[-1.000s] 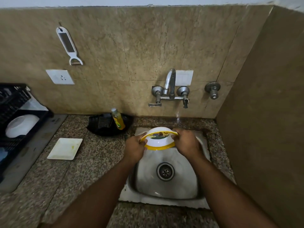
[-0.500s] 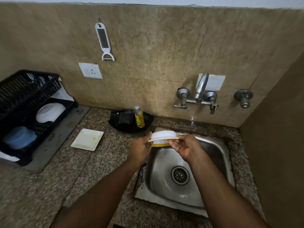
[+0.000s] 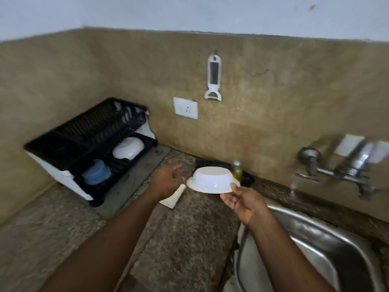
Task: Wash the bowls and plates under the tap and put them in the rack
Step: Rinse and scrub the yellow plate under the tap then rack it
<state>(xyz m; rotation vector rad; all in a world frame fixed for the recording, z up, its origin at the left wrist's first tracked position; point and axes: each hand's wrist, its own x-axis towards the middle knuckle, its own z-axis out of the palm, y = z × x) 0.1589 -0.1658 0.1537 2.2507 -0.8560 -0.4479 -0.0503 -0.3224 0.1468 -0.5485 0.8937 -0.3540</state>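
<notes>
My right hand (image 3: 242, 202) grips the rim of a white bowl (image 3: 211, 179), held upside down above the granite counter, left of the sink (image 3: 315, 245). Just left of the bowl is my left hand (image 3: 168, 179), fingers apart, holding nothing. A square white plate (image 3: 173, 198) lies on the counter, partly hidden by my left wrist. The black dish rack (image 3: 84, 131) stands at the far left against the wall, with a white bowl (image 3: 128, 148) and a blue bowl (image 3: 96, 172) upside down in its lower tier. The tap (image 3: 355, 165) is at the right, blurred.
A soap bottle (image 3: 237, 170) stands on a black tray (image 3: 246, 179) at the wall behind the held bowl. A wall socket (image 3: 185, 108) and a hanging white peeler (image 3: 214, 81) are above. A grey mat (image 3: 134, 182) lies under the rack.
The bowl has moved left out of the sink and over the counter. My left hand has let go of it; only my right hand holds it. The view has swung left toward the rack.
</notes>
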